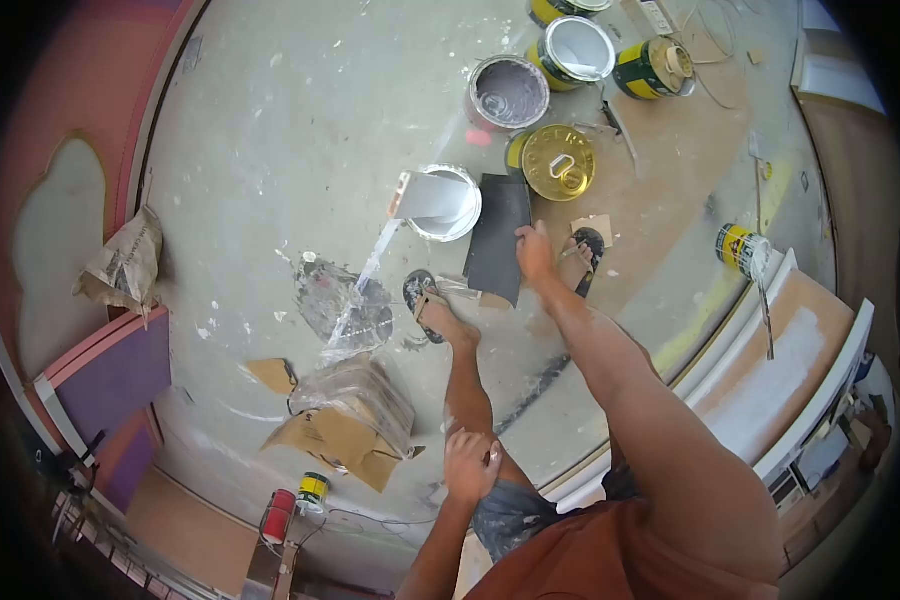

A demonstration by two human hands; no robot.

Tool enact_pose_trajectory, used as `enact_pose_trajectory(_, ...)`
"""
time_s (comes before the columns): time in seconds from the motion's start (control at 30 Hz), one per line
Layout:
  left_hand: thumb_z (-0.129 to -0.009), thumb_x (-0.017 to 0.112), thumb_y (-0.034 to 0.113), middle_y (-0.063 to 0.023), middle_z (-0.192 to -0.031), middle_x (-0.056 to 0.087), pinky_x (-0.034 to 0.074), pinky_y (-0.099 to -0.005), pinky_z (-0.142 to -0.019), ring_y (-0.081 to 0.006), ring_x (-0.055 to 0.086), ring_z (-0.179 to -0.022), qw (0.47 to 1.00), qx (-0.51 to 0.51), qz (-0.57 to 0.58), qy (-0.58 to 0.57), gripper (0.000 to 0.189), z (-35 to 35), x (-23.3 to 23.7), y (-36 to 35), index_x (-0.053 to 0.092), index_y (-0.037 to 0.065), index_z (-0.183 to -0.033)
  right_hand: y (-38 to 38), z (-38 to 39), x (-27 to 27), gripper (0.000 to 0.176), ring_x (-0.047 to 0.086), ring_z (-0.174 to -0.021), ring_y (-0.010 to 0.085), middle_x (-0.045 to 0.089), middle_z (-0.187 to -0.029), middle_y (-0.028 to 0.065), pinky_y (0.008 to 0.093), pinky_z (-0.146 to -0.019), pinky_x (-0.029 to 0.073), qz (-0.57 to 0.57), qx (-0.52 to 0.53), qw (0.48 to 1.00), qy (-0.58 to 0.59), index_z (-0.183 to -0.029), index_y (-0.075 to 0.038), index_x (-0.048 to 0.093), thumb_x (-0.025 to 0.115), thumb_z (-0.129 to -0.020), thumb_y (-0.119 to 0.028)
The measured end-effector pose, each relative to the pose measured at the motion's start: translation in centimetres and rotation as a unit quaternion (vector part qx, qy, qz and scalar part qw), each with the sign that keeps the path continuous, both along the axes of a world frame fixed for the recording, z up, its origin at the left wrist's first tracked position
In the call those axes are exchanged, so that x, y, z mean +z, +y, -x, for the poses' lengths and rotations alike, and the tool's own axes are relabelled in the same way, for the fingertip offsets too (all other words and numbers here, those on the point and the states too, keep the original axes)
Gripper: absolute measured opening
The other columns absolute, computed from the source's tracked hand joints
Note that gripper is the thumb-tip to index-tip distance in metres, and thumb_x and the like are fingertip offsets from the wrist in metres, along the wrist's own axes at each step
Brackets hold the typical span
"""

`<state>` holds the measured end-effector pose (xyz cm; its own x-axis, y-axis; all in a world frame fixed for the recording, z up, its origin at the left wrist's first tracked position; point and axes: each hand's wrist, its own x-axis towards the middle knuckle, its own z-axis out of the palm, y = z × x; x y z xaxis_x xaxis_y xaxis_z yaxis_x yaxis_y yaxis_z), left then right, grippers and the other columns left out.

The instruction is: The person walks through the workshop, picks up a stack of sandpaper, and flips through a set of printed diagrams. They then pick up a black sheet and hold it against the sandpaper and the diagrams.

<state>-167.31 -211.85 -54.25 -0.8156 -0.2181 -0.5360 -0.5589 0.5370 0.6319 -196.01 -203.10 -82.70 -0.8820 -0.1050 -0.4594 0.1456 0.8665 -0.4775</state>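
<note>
My right hand [536,252] grips the edge of a dark sheet [496,238] that looks like sandpaper, held above the floor between my feet. My left hand [471,466] rests on my left knee, fingers laid over it and holding nothing that I can see. Just left of the sheet stands an open bucket of white paint [461,222], with a broad scraper [432,196] lying across its rim. A closed tin with a gold lid [558,150] is right beyond the sheet.
Behind are a bucket of greyish paint [510,92], a white-lined bucket [580,50] and a yellow-green tin [646,72]. Torn brown paper and plastic wrap [355,420] lie at left. A paint-dripped tin [738,247] stands right, near a partly whitened panel [770,385].
</note>
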Motion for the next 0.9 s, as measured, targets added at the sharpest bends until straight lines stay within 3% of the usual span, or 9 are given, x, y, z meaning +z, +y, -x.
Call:
enact_pose_trajectory(0.17, -0.084, 0.063, 0.018, -0.0149, -0.080, 0.062, 0.041, -0.0453, -0.096, -0.0341, 0.057, -0.088, 0.997, -0.022, -0.016, -0.068, 0.019, 1.1, 0.8, -0.6, 0.062, 0.002, -0.074, 2.7, -0.8, 9.7, 0.016, 0.061, -0.097, 0.0384, 0.059, -0.104, 0.0202, 0.0444, -0.084, 0.050, 0.011, 0.035, 0.999, -0.010, -0.093, -0.007, 0.071, 0.061, -0.081, -0.006)
enact_pose_trajectory(0.3, -0.081, 0.069, 0.029, -0.0175, -0.103, 0.065, 0.040, -0.0445, -0.099, -0.0365, 0.058, -0.102, 0.995, 0.016, 0.001, -0.099, 0.037, 2.8, 0.9, -1.6, 0.063, 0.001, -0.104, 6.2, 0.3, 18.8, 0.019, 0.063, -0.094, 0.0359, 0.059, -0.111, 0.0246, 0.0406, -0.082, 0.051, -0.045, 0.086, 0.983, 0.156, -0.097, -0.004, 0.070, 0.060, -0.080, -0.007)
enact_pose_trajectory(0.33, -0.080, 0.070, 0.029, -0.0217, -0.120, 0.060, 0.040, -0.0457, -0.101, -0.0371, 0.057, -0.110, 0.988, 0.032, -0.022, -0.148, 0.056, 3.5, 0.7, -2.5, 0.052, 0.001, -0.126, 7.8, 0.6, 21.6, 0.020, 0.064, -0.097, 0.0352, 0.058, -0.117, 0.0267, 0.0394, -0.082, 0.052, -0.002, -0.050, 0.999, -0.012, -0.096, -0.003, 0.070, 0.062, -0.079, -0.009)
enact_pose_trajectory(0.4, -0.080, 0.071, 0.021, -0.0242, -0.127, 0.055, 0.046, -0.0427, -0.096, -0.0336, 0.058, -0.111, 0.998, 0.054, -0.021, 0.039, 0.066, 5.8, 1.4, -4.6, 0.043, 0.000, -0.136, 10.9, 0.5, 27.6, 0.023, 0.067, -0.087, 0.0297, 0.062, -0.108, 0.0249, 0.0358, -0.076, 0.054, 0.115, -0.297, 0.911, -0.263, -0.099, 0.003, 0.068, 0.061, -0.082, -0.010)
enact_pose_trajectory(0.53, -0.084, 0.069, 0.018, -0.0177, -0.129, 0.054, 0.048, -0.0361, -0.093, -0.0250, 0.054, -0.116, 0.948, 0.185, -0.258, 0.020, 0.069, 11.7, 2.2, -10.4, 0.035, 0.002, -0.143, 16.2, -1.3, 37.9, 0.021, 0.061, -0.081, 0.0211, 0.061, -0.099, 0.0128, 0.0326, -0.070, 0.055, 0.385, -0.411, 0.793, -0.233, -0.105, 0.005, 0.062, 0.054, -0.088, -0.003)
enact_pose_trajectory(0.6, -0.088, 0.066, 0.022, -0.0154, -0.130, 0.055, 0.046, -0.0337, -0.094, -0.0233, 0.053, -0.118, 0.929, 0.180, -0.323, 0.015, 0.066, 15.8, 7.5, -11.6, 0.035, 0.003, -0.143, 21.8, -4.6, 35.7, 0.021, 0.058, -0.077, 0.0207, 0.058, -0.093, 0.0126, 0.0305, -0.069, 0.055, 0.504, -0.598, 0.563, -0.268, -0.110, 0.006, 0.055, 0.047, -0.091, 0.002)
enact_pose_trajectory(0.7, -0.091, 0.063, 0.028, -0.0130, -0.132, 0.055, 0.044, -0.0333, -0.094, -0.0225, 0.053, -0.118, 0.960, 0.031, -0.280, 0.004, 0.065, 21.6, 12.1, -10.7, 0.035, 0.004, -0.144, 21.1, -7.3, 43.0, 0.020, 0.057, -0.077, 0.0203, 0.056, -0.091, 0.0134, 0.0303, -0.069, 0.054, 0.556, -0.567, 0.560, -0.234, -0.110, 0.005, 0.052, 0.041, -0.093, 0.005)
enact_pose_trajectory(0.73, -0.092, 0.062, 0.030, -0.0129, -0.134, 0.055, 0.043, -0.0342, -0.095, -0.0227, 0.053, -0.118, 0.953, -0.039, -0.298, 0.047, 0.065, 23.6, 12.8, -10.1, 0.035, 0.004, -0.144, 20.3, -9.3, 45.9, 0.016, 0.057, -0.077, 0.0184, 0.057, -0.092, 0.0146, 0.0288, -0.068, 0.054, 0.627, -0.552, 0.505, -0.217, -0.108, 0.005, 0.053, 0.045, -0.095, 0.001)
enact_pose_trajectory(0.9, -0.095, 0.059, 0.030, -0.0178, -0.144, 0.044, 0.032, -0.0363, -0.111, -0.0269, 0.043, -0.132, 0.866, -0.265, -0.407, 0.122, 0.066, 30.2, 21.1, -0.8, 0.030, 0.002, -0.146, 17.5, -18.6, 56.3, 0.017, 0.055, -0.074, 0.0131, 0.054, -0.092, 0.0129, 0.0209, -0.061, 0.052, 0.766, -0.473, 0.424, -0.095, -0.106, 0.002, 0.056, 0.059, -0.091, -0.005)
